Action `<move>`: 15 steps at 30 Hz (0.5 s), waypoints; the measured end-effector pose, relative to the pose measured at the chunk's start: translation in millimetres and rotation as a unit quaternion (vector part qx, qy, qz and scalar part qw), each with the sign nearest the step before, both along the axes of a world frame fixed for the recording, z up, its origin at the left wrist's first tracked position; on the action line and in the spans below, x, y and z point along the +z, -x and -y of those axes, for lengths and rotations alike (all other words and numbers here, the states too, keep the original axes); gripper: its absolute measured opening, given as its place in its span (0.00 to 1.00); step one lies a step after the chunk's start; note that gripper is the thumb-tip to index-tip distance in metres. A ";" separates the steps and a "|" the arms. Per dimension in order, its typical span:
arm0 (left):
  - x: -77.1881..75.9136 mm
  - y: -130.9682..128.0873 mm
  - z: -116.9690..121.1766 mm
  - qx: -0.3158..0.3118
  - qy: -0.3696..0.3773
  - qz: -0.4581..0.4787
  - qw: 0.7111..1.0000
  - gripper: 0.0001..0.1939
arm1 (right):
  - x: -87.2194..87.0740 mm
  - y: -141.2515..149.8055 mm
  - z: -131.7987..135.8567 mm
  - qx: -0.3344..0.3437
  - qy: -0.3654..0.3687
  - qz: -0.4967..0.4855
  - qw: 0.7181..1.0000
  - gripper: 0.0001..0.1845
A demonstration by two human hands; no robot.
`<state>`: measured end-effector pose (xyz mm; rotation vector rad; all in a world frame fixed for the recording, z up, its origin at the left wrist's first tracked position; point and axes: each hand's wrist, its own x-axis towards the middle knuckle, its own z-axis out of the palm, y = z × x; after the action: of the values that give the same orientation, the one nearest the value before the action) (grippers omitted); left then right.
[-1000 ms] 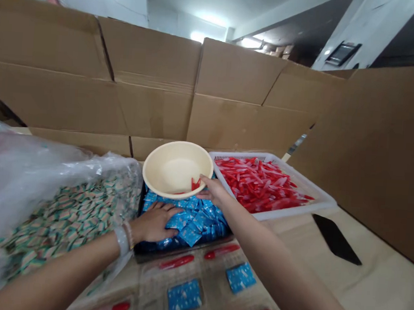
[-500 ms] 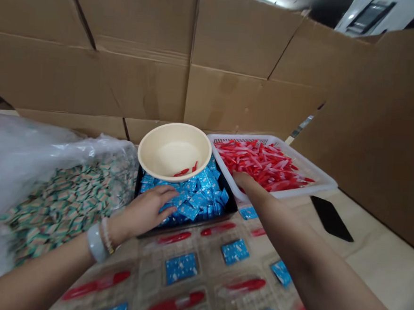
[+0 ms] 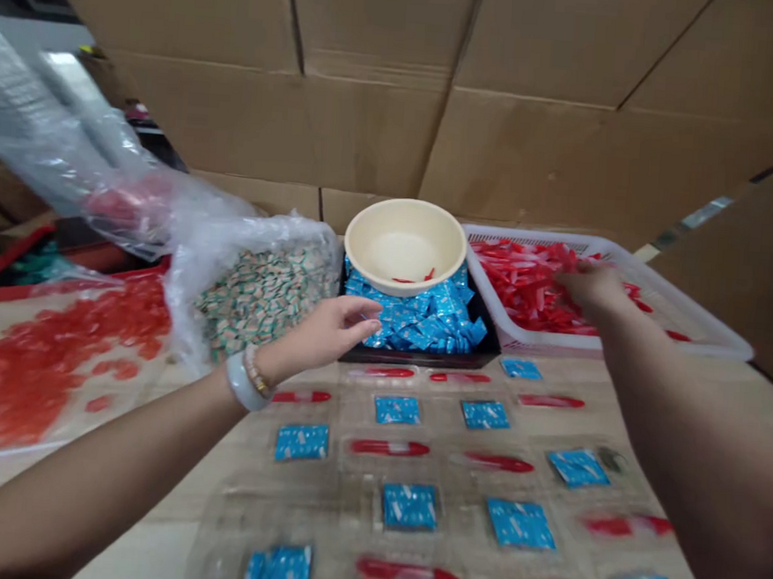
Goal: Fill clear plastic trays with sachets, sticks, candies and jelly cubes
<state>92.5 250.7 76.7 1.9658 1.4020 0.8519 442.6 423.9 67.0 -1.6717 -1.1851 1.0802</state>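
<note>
**Right hand** (image 3: 591, 291): fingertips (image 3: 576, 281) hidden among the red plastic pieces (image 3: 525, 286) in the white basket (image 3: 702, 320); any piece held cannot be told.

**Ahead of the left hand's** (image 3: 323, 334) **fingers** (image 3: 364, 319): black tray (image 3: 414, 358), mostly hidden under blue sachets (image 3: 417, 322) and a cream bowl (image 3: 403, 238); sachet print too small to read.

**Below both hands' fingers:** clear blister tray (image 3: 345, 498), blurred, cut off by the bottom edge.

**Left of the left fingers:** bagged red pile (image 3: 43, 363), blurred; pieces indistinct.

A packing workshop: big cardboard cartons (image 3: 363, 138), bulging plastic bags (image 3: 260, 289) of sachets, clear blister trays (image 3: 339, 493) across a bench.
</note>
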 end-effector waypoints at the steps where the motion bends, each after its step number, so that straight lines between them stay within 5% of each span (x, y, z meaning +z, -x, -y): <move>1: 0.4 -0.6 6.2 -0.001 0.004 0.015 1.000 0.19 | 5.1 -0.6 3.4 -0.029 -0.006 0.059 0.998 0.10; 5: 8.2 6.8 35.0 0.002 0.012 0.074 0.997 0.18 | 30.7 14.1 31.9 -0.091 -0.035 0.212 0.972 0.09; 9: 10.3 -0.4 78.4 0.015 0.140 0.220 0.965 0.19 | 43.5 85.4 112.3 0.045 -0.115 0.058 0.991 0.10; 13: -9.9 -27.5 116.8 -0.011 0.254 0.414 0.874 0.22 | 10.1 194.3 224.4 0.208 -0.117 -0.159 0.958 0.11; 15: -22.6 -28.0 131.8 0.025 0.242 0.423 0.873 0.22 | -15.6 232.1 261.2 0.201 -0.136 -0.170 0.955 0.10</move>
<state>120.4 118.9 54.1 0.9680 0.9849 1.0709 210.5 162.8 51.4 -1.0070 -1.3997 1.3178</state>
